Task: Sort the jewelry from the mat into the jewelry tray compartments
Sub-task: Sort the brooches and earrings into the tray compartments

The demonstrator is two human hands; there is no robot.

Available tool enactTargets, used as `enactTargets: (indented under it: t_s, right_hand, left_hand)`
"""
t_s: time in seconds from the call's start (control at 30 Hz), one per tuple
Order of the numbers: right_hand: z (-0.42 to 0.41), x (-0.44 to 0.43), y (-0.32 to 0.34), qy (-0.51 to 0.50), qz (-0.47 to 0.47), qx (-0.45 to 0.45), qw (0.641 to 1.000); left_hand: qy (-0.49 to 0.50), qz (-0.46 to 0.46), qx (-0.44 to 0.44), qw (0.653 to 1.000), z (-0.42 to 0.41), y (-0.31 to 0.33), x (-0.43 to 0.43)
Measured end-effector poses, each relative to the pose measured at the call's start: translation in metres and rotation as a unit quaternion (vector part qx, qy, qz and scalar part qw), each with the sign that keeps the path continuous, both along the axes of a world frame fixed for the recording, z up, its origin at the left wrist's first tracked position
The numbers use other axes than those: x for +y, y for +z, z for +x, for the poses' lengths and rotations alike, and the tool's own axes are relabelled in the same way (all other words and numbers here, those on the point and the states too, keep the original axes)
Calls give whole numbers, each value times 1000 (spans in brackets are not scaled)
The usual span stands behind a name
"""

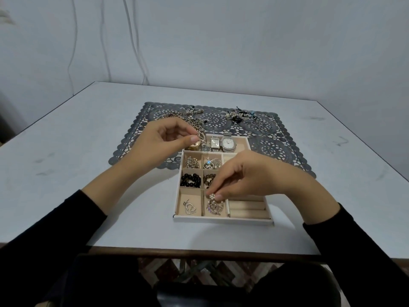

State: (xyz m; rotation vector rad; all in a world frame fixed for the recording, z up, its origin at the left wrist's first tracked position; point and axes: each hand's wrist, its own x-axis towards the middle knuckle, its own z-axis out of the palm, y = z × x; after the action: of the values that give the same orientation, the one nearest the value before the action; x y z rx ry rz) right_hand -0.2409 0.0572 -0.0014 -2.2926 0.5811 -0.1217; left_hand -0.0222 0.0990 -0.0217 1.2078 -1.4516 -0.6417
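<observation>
My left hand (164, 140) pinches a gold watch (199, 139) by its band over the far left corner of the jewelry tray (223, 222). My right hand (245, 176) pinches a pearl piece (213, 196) just above the tray's near middle compartment. The mat (276, 147) lies beyond the tray.

The left hand (163, 140) pinches a metal watch strap (201, 136) over the far-left corner of the jewelry tray (221, 221). The right hand (247, 176) pinches a pearl piece (212, 196) over the tray's near middle compartment. The mat (137, 134) lies under the tray's far end.
</observation>
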Motion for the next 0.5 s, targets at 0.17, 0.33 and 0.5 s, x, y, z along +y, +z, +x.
enactTargets:
  t_s: [0.17, 0.33, 0.5]
  right_hand:
    - [4, 8, 5, 9, -62, 30, 998]
    - [6, 14, 9, 14, -112, 57, 992]
    - [8, 18, 10, 15, -138, 76, 987]
  left_hand:
    - [-3, 3, 5, 1000, 0, 0, 2]
    - [-10, 7, -5, 1000, 0, -1, 2]
    - [-20, 3, 3, 1000, 0, -3, 1]
